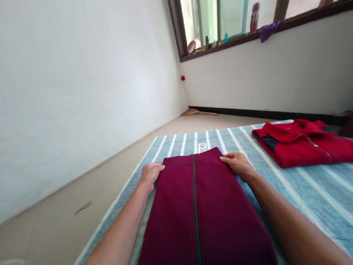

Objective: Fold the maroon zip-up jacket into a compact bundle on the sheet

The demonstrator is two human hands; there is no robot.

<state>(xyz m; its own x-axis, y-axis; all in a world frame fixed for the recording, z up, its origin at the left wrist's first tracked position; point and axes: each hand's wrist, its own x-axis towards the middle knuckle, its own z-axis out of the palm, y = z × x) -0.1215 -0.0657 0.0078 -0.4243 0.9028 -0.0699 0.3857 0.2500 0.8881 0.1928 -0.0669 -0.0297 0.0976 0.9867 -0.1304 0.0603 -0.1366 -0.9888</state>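
A maroon garment (pixel 202 209) with a dark zip down its middle lies flat on a blue striped mattress (pixel 311 189). My left hand (pixel 150 174) grips the garment's far left corner, fingers curled over the edge. My right hand (pixel 238 164) pinches the far right corner in the same way. Both forearms run along the garment's sides.
A folded red jacket (pixel 304 145) lies on the mattress at the right. Bare floor (pixel 80 197) runs along the white wall on the left, with a broom (pixel 199 112) in the far corner. The window sill (pixel 248 37) holds bottles, a small mirror and a purple cloth.
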